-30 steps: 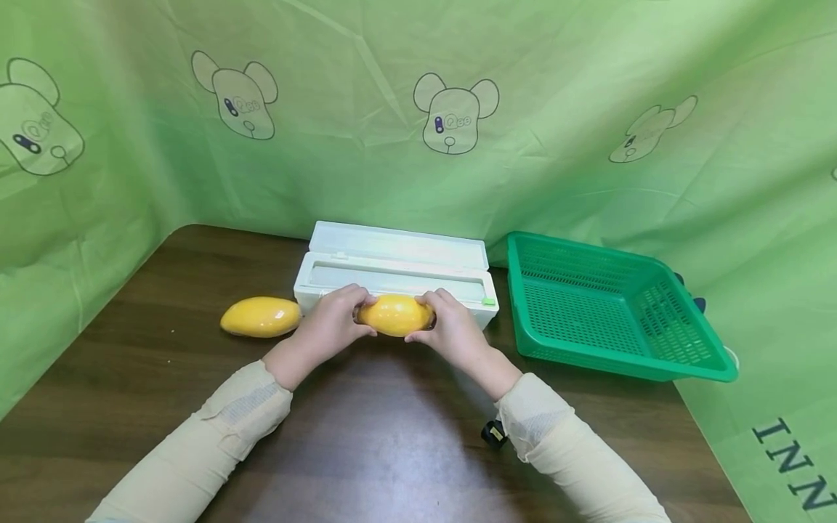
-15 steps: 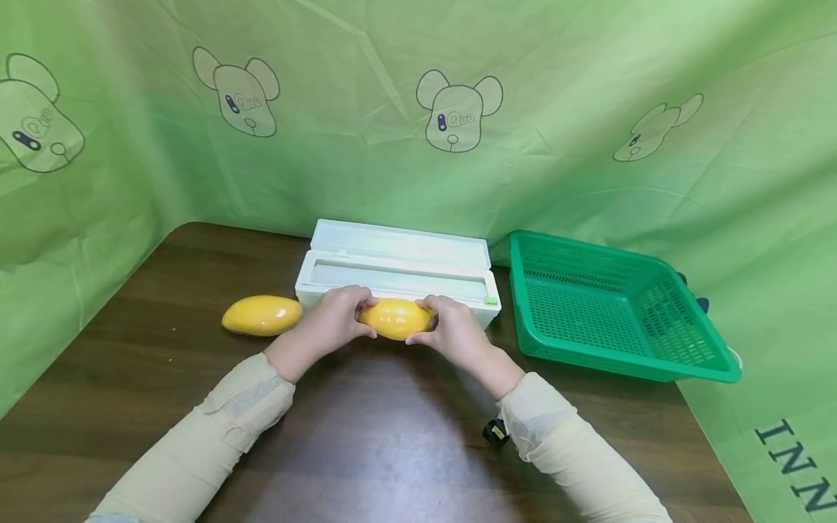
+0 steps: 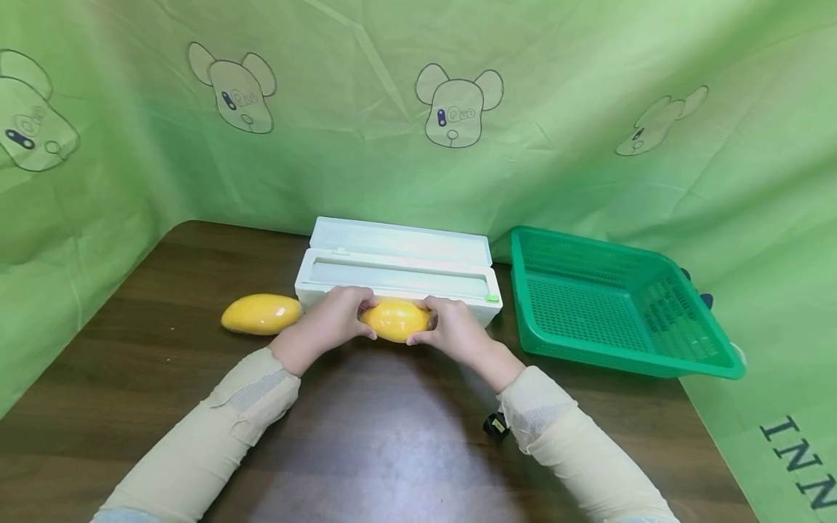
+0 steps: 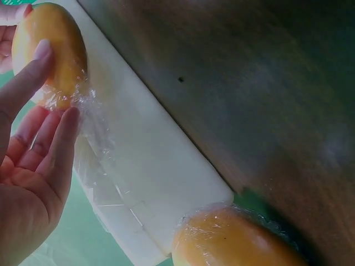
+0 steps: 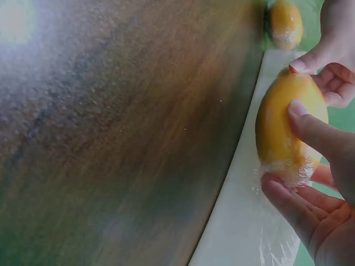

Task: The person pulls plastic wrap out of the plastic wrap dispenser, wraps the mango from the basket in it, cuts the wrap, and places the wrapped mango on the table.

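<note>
The left hand (image 3: 330,317) pinches one end of a film-wrapped yellow fruit (image 3: 396,320) and the right hand (image 3: 455,330) the other, at the near side of a white box (image 3: 400,272). A second wrapped fruit (image 3: 261,314) lies left on the tabletop (image 3: 366,443); a green basket (image 3: 601,356) stands right.

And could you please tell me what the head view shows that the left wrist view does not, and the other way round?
Head only: mouse faces printed on the cloth, pale sleeves, and a small black object.

Left wrist only: the left hand's palm and crinkled clear film trailing past the held yellow fruit's end.

Both: parts of both hands, the second yellow fruit, white box and dark table.
</note>
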Available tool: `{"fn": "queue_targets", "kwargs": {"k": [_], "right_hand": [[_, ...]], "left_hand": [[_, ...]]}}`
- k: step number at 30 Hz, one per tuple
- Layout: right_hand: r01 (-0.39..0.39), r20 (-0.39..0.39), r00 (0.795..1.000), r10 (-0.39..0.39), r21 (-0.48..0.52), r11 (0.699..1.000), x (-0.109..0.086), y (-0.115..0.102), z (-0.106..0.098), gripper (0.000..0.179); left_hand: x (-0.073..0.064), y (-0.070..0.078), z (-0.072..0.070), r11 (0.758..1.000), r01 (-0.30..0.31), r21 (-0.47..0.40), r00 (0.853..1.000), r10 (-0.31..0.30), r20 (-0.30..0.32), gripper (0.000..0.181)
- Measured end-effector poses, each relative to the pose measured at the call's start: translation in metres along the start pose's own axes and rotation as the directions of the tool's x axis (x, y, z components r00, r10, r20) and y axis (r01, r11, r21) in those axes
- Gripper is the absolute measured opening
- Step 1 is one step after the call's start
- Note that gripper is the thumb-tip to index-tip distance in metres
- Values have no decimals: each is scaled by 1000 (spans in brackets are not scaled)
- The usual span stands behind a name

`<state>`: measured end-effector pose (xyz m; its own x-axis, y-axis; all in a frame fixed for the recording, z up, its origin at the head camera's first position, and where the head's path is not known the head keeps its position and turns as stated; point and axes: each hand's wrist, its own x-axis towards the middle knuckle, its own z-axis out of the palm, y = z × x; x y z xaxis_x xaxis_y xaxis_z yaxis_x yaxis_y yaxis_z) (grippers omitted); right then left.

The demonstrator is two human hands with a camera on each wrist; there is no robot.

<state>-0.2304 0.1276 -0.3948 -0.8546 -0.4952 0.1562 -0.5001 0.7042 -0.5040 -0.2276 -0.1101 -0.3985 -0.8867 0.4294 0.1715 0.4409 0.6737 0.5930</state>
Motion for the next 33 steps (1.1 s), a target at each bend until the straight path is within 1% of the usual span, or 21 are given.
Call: {"fn": "queue_targets", "kwargs": {"k": [3, 6, 9, 12, 15, 21, 26, 28, 31, 33], "right_hand": [[-11, 34, 999, 11, -8, 1000, 1, 1, 0, 52], [-3, 58, 998, 4, -19, 1000, 2, 2, 0, 52], [11, 68, 998, -11, -11, 1000, 3, 3, 1, 51], [25, 80, 996, -26, 10, 1000, 4, 4, 2, 46], [34, 94, 995, -36, 25, 999, 4, 6, 3, 42], [29, 104, 994, -32, 32, 999, 6, 9, 6, 42], [28, 121, 992, -30, 17, 999, 4, 6, 4, 44], [22, 131, 991, -22, -1, 1000, 1, 3, 4, 50], [20, 132, 991, -11, -67, 998, -4, -3, 5, 69], [32, 99, 995, -20, -115, 993, -9, -6, 8, 79]], "left_hand": [[1, -1, 1, 1000, 25, 1, 999, -25, 27, 32], [2, -1, 1, 999, 41, 11, 998, -41, 43, 31], [3, -1, 1, 999, 34, 29, 998, -35, 60, 30], [4, -1, 2, 999, 24, 45, 996, -28, 82, 30], [5, -1, 3, 998, 33, 48, 993, -38, 108, 32], [6, -2, 2, 998, 36, 51, 990, -43, 137, 29], [5, -1, -1, 997, 29, 77, 988, -40, 147, 28], [3, -1, -2, 996, 22, 83, 988, -34, 152, 30], [-1, -1, -3, 997, 20, 72, 988, -31, 154, 37], [-4, 0, -2, 998, 7, 56, 989, -16, 150, 41]]}}
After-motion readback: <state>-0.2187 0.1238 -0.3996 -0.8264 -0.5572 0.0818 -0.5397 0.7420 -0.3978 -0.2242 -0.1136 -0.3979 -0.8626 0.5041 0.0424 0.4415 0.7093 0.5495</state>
